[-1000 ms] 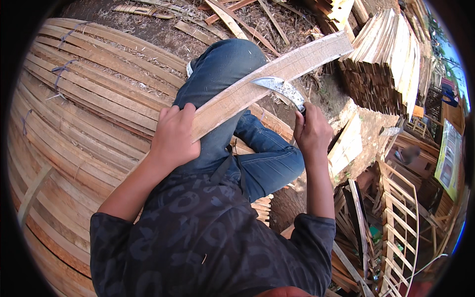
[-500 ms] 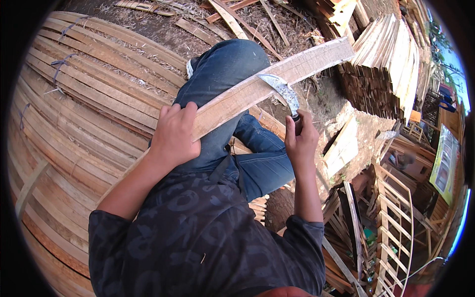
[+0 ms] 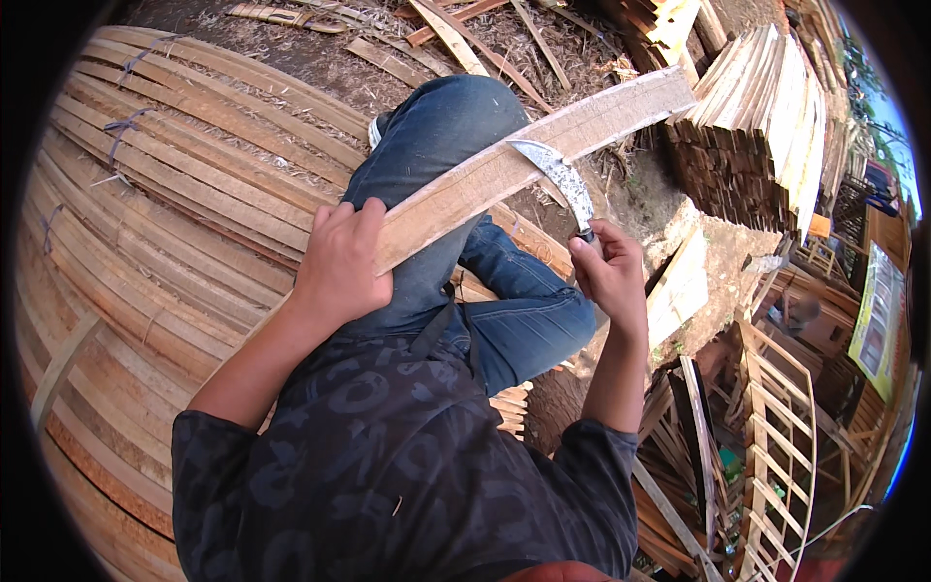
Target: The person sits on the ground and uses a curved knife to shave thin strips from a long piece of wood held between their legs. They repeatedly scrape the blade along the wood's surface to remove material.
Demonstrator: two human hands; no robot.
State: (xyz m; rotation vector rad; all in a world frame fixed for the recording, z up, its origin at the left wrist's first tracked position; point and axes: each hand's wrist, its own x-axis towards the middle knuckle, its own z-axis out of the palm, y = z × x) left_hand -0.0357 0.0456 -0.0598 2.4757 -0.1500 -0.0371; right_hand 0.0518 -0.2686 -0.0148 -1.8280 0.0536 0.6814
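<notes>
My left hand (image 3: 339, 257) grips a long wooden plank (image 3: 456, 189) by its near part, with the fingers over its upper edge. The plank slants up to the right across my raised knee, and its far end sticks out past it. In my right hand (image 3: 611, 267) is a sickle (image 3: 567, 181) with a curved, spotted metal blade and a short dark handle mostly hidden by the fingers. The blade's tip lies over the lower edge of the plank, near its middle; I cannot tell whether it touches.
Long bundles of strapped wooden strips (image 3: 194, 194) spread under and left of me. A tall stack of boards (image 3: 752, 136) stands at the far right. Loose slats (image 3: 446, 39) and shavings litter the ground ahead. A ladder-like wooden frame (image 3: 776, 446) leans at the lower right.
My right hand has moved to the right and slightly down with the sickle, the wrist turning. The plank's far end has risen slightly; my left hand keeps its hold.
</notes>
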